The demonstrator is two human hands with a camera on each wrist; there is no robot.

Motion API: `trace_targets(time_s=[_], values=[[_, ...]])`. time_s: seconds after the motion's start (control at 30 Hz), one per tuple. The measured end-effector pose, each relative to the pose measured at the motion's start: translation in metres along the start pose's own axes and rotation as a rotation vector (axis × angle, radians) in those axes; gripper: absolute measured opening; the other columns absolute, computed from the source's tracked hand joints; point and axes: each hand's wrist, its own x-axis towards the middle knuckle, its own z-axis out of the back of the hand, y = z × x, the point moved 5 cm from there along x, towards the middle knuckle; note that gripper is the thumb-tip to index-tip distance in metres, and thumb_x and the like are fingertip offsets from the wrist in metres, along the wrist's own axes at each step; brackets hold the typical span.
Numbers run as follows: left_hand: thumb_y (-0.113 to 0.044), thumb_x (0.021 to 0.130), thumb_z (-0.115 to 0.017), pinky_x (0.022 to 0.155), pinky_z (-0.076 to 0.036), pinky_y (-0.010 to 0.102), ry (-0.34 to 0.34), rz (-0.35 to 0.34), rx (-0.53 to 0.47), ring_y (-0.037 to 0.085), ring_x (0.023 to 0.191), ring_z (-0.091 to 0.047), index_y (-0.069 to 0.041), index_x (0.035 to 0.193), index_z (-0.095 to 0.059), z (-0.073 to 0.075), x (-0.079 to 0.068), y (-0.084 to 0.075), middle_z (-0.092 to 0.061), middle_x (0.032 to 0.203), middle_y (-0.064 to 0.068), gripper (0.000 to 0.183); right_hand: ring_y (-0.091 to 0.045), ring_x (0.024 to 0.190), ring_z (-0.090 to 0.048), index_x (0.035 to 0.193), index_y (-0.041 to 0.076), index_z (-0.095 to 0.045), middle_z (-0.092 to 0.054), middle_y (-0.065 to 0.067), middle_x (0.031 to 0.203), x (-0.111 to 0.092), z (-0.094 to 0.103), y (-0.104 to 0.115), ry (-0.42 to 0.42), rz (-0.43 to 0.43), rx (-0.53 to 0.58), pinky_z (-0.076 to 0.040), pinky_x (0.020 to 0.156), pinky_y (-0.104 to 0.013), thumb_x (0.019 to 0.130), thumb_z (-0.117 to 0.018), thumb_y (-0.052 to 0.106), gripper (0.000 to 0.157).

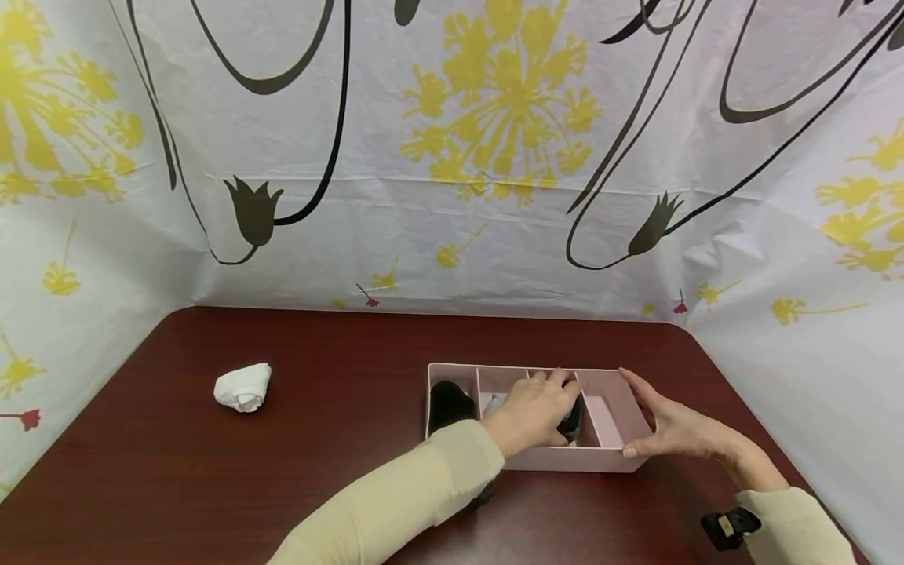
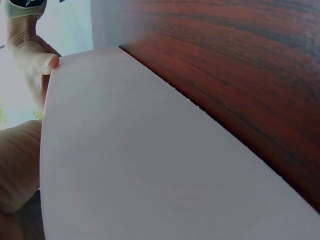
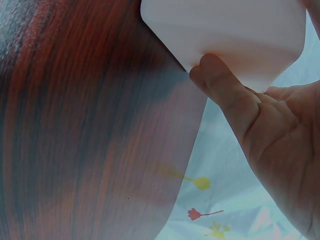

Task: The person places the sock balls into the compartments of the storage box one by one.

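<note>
A pink divided box (image 1: 572,460) stands on the table, split by thin walls into several compartments. My left hand (image 1: 533,408) reaches into it from the front, fingers and thumb curled about a black cloth bundle (image 1: 570,424) in the compartment second from the right. In the left wrist view the box's outer wall (image 2: 150,150) fills most of the frame, hiding the fingertips. My right hand (image 1: 681,428) grips the box's right end, thumb on the front corner and fingers at the back one. Another black bundle (image 1: 450,404) lies in the leftmost compartment; beside it a greyish-white item (image 1: 494,403) is partly hidden.
A crumpled white cloth bundle (image 1: 243,388) lies on the dark red wooden table (image 1: 318,455), well left of the box. Patterned white sheeting (image 1: 424,259) hangs around the table's back and sides. The rightmost compartment (image 1: 605,416) shows its bare floor.
</note>
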Motion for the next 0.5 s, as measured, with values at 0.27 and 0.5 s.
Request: trace_targets(time_s=[0.27,0.5], values=[[-0.054,0.069,-0.077,0.065,-0.049,0.024,0.097,0.010,0.038,0.012,0.085,-0.057,-0.023,0.115,-0.062,-0.0038,0.0059,-0.0052,-0.057,0.108,-0.005,0.058,0.011,0.111,-0.037,0.147,-0.004,0.007,-0.014,-0.037,0.143,0.0009,-0.0012,-0.0011,0.021,0.002,0.046,-0.046,0.079,-0.019,0.076,-0.077,0.009,0.111],[-0.049,0.071,-0.077,0.063,-0.048,0.023,0.134,0.047,0.079,0.010,0.083,-0.055,-0.024,0.111,-0.064,-0.0050,0.0092,-0.0089,-0.058,0.101,-0.006,0.049,0.013,0.110,-0.036,0.148,-0.003,0.006,-0.013,-0.036,0.144,0.0008,-0.0002,-0.0016,0.015,-0.006,0.036,-0.046,0.079,-0.018,0.075,-0.078,0.010,0.112]])
